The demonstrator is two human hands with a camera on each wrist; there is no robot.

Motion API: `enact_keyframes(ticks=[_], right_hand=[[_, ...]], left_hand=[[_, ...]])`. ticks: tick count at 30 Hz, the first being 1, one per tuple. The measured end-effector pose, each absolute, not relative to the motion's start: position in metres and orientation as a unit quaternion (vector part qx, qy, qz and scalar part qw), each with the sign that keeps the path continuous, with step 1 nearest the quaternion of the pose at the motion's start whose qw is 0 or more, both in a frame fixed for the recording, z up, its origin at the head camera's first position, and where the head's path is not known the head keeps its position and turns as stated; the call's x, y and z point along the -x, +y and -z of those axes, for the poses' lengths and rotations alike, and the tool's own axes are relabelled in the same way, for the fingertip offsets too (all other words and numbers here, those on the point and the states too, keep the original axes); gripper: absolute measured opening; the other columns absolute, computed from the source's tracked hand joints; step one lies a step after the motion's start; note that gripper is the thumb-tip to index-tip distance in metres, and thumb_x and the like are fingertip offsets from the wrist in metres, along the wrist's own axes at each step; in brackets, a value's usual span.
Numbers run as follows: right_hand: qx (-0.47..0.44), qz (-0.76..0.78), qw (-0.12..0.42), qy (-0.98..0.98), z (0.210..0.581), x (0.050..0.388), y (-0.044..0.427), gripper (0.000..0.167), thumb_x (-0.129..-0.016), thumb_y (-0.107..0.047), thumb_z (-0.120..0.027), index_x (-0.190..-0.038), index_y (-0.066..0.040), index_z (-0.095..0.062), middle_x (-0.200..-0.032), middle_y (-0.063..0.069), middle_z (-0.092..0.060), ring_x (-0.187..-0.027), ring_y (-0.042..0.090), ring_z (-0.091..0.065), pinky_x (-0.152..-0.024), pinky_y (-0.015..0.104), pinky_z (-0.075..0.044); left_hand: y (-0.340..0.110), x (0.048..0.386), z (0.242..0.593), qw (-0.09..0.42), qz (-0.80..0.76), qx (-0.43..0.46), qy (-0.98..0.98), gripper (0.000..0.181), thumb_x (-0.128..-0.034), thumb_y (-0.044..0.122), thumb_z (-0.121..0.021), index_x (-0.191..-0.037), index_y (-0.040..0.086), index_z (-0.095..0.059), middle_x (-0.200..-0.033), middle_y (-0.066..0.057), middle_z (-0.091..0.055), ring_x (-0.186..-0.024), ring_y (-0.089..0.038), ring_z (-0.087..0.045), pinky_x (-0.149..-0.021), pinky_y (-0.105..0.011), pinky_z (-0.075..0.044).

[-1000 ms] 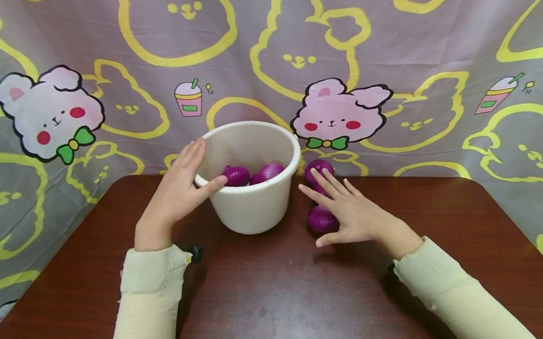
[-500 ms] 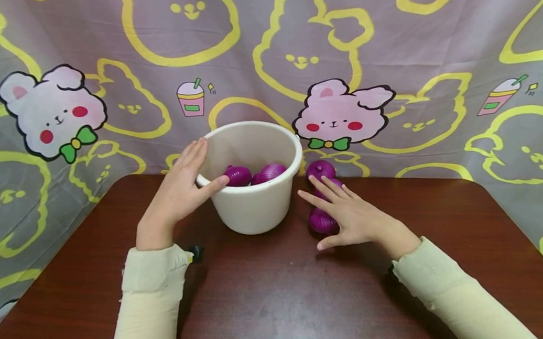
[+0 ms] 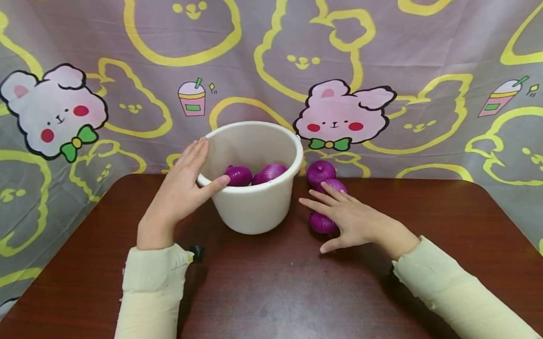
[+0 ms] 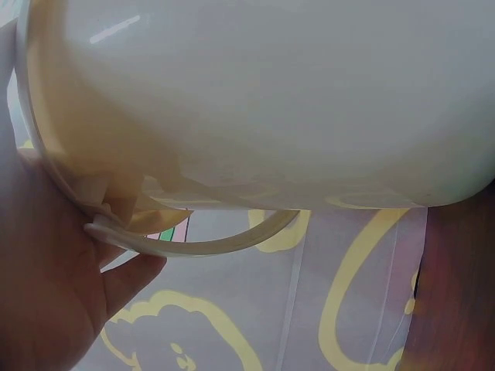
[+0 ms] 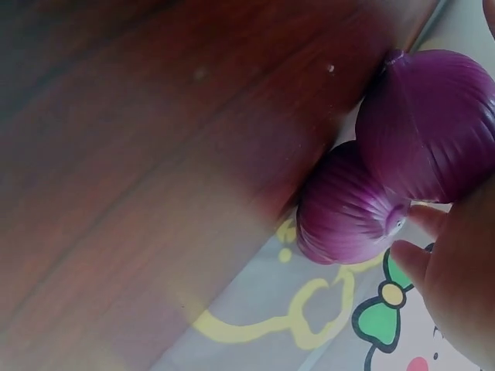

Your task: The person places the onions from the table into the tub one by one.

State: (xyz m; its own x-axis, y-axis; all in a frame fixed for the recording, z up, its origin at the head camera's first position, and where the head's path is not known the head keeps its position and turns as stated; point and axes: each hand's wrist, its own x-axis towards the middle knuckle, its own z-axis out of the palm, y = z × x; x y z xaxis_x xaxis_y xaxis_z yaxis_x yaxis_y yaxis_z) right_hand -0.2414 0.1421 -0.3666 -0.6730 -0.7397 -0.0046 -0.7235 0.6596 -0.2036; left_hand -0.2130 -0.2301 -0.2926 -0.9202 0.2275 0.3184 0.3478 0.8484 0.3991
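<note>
While rear onion (image 3: 320,175) points stem up | bucket (image 3: 254,208) axis vertical | left grip (image 3: 178,189) clasps it | right grip (image 3: 351,219) spread

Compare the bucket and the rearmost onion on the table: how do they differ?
The bucket is white; the onion is purple. The bucket is much larger than the onion. The bucket is hollow and open-topped, while the onion is ball-shaped. Both rest on the table.

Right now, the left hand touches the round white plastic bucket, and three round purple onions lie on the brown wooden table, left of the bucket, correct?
Only the side is wrong: the head view shows the three onions to the right of the bucket. The rest stands.
</note>
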Motion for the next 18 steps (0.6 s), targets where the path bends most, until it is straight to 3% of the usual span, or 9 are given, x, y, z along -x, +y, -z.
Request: enact_keyframes(ticks=[10, 18], right_hand=[[0.438, 0.084, 0.026, 0.895, 0.3694, 0.2405, 0.1407, 0.087, -0.073, -0.048, -0.085, -0.147, -0.020, -0.048, -0.147, 0.011, -0.051, -0.152, 0.042, -0.017, -0.119, 0.062, -0.025], [0.459, 0.091, 0.036, 0.883, 0.3700, 0.2406, 0.1376, 0.072, -0.075, -0.037, -0.085, -0.138, -0.016, -0.056, -0.139, 0.007, -0.059, -0.149, 0.042, -0.026, -0.118, 0.059, -0.031]], left_hand=[[-0.2303, 0.2116, 0.2928, 0.125, 0.229, 0.147, -0.954, 0.095, -0.0919, 0.067, -0.050, -0.159, 0.008, -0.017, -0.168, -0.007, -0.013, -0.157, -0.029, -0.006, -0.125, -0.056, -0.012], [-0.2297, 0.2125, 0.2921, 0.127, 0.228, 0.145, -0.954, 0.095, -0.0921, 0.067, -0.050, -0.159, 0.009, -0.017, -0.168, -0.006, -0.013, -0.157, -0.028, -0.006, -0.125, -0.056, -0.012]])
